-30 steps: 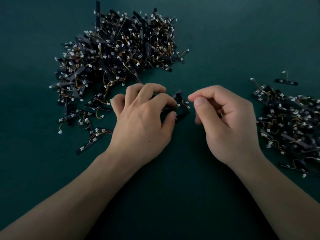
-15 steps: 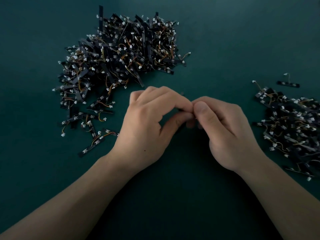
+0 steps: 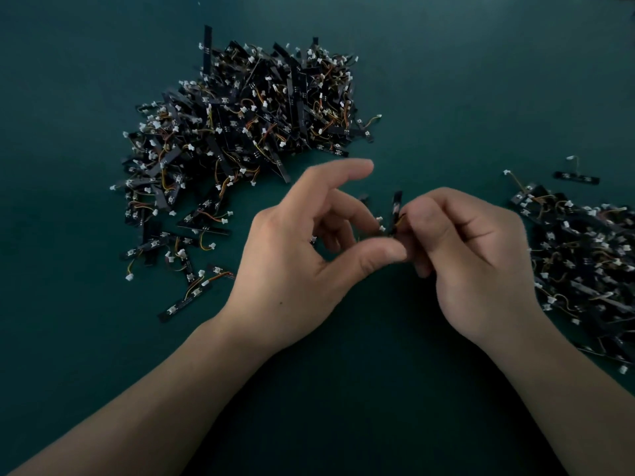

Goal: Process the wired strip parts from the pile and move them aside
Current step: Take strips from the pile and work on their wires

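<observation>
Left hand (image 3: 295, 255) is opening, index finger lifting away, its hold unclear; right hand (image 3: 474, 255) is pinching the strip (image 3: 397, 205) upright, likely bound for the side pile (image 3: 584, 255).

I see the table (image 3: 446, 80) has a matt, smooth teal covering. The strips (image 3: 207, 46) look matt black to me, with small white plastic connectors (image 3: 129, 277) and thin, plastic-coated wires (image 3: 370, 121).

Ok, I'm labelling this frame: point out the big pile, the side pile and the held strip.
big pile (image 3: 247, 132), head view, dense middle
side pile (image 3: 584, 259), head view, its middle
held strip (image 3: 396, 207), head view, upper black end
</observation>
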`<state>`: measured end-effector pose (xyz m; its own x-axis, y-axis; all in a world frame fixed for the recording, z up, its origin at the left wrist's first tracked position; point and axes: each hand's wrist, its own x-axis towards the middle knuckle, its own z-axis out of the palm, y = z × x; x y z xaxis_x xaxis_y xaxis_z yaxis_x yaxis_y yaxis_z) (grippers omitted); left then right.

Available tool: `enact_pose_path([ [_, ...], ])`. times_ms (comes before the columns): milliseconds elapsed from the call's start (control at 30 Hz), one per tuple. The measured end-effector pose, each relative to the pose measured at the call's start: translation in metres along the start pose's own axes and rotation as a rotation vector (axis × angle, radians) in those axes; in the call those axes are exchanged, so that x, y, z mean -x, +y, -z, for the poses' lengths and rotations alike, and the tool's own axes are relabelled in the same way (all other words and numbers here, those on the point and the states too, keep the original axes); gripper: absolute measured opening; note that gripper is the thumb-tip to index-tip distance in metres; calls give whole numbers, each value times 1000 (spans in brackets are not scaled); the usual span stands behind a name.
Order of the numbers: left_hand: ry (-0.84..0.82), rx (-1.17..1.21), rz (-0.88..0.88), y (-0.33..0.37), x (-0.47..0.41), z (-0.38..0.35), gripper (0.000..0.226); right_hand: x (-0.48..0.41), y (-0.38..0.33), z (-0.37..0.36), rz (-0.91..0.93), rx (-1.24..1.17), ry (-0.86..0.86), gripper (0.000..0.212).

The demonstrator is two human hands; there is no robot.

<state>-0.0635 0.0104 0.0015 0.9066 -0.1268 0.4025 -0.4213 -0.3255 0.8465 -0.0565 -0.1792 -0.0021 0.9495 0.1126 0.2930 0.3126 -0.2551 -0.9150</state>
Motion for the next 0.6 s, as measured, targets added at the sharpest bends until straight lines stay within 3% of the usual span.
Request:
enact_pose_path([
  [167, 20, -109, -16, 6, 0, -1, 6, 2, -1, -2, 22, 38, 18, 34],
  [333, 24, -2, 89, 10, -1, 0, 13, 2, -4, -5, 32, 158, -59, 32],
  [467, -4, -30, 115, 12, -2, 0, 13, 3, -4, -4, 11, 27, -44, 21],
  [600, -23, -53, 144, 12, -2, 1, 13, 4, 0, -2, 27, 61, -52, 30],
])
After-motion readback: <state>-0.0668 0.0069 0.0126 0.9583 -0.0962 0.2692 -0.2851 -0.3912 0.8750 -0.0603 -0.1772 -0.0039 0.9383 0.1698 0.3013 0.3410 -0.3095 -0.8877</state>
